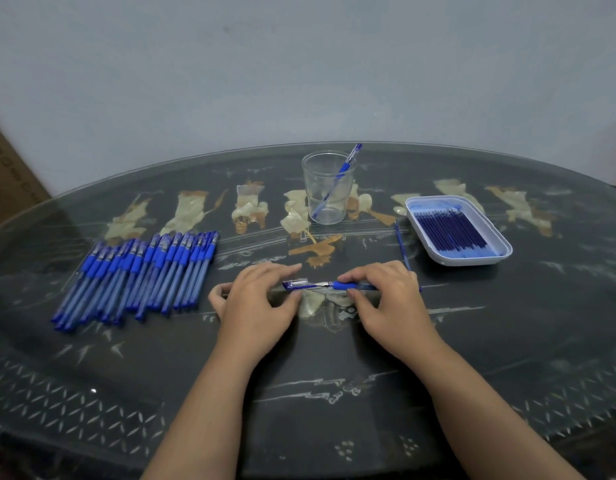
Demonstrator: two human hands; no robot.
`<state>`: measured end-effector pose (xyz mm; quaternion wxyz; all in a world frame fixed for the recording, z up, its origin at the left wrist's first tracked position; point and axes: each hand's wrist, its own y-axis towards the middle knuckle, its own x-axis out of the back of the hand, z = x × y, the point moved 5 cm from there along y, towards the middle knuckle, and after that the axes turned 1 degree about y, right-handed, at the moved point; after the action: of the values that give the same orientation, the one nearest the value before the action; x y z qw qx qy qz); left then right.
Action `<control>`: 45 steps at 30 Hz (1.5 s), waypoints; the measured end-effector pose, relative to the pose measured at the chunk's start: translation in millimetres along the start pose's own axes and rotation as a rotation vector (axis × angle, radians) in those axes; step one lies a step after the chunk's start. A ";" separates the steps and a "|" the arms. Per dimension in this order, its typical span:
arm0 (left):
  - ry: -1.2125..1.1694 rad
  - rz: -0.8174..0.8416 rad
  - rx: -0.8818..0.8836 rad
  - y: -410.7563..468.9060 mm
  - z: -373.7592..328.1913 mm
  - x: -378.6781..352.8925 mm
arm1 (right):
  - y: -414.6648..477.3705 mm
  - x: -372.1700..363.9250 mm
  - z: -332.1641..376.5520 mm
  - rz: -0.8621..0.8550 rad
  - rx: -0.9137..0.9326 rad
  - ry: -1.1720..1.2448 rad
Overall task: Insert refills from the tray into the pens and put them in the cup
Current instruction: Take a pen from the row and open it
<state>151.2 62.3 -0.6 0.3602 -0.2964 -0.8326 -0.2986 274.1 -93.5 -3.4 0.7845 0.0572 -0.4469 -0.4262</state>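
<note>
Near the front middle of the bench (pixel 334 362), the two hands met over a single blue pen (pixel 346 286) lying crosswise just above the glass top. The right hand (pixel 389 299) pinched the pen's barrel between thumb and forefinger, with the blue grip and metal tip poking out toward the left. The left hand (pixel 261 303), fingers curled, pinched a clear-and-blue cap (pixel 295 284) just beside that tip; whether cap and tip touched could not be told. To the left lay a pile of pens (pixel 140 271), side by side and all slanted the same way. Behind the hands stood a clear cup (pixel 313 188) with one finished pen (pixel 344 166) leaning inside it, its cap end above the rim. To the right sat a white tray (pixel 473 260) holding a row of dark blue refills (pixel 452 232). A loose refill (pixel 402 247) lay on the bench between the tray and the right hand. A plain pale wall (pixel 299 64) rose behind the bench.
</note>
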 end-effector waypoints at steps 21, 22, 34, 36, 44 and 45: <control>-0.229 -0.028 -0.193 -2.4 -14.4 -4.9 | -8.2 4.6 11.9 -0.159 0.153 0.049; -0.225 -0.022 -0.192 -2.4 -14.3 -5.6 | -8.3 4.1 12.1 -0.152 0.154 0.049; -0.285 -0.053 -0.173 -2.4 -17.1 0.8 | -8.6 3.6 12.3 -0.152 0.169 0.028; -0.307 -0.041 -0.169 -2.6 -17.1 1.7 | -8.4 3.7 12.2 -0.154 0.167 0.029; -0.370 -0.034 -0.128 -0.3 -15.8 1.4 | -8.7 0.7 13.8 -0.127 0.158 0.024; -0.383 -0.034 -0.121 -1.1 -16.0 2.7 | -8.5 0.4 13.7 -0.127 0.154 0.028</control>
<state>155.6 50.9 10.2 0.1719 -0.3548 -0.8713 -0.2923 258.7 -95.1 1.1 0.7552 0.1517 -0.4629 -0.4387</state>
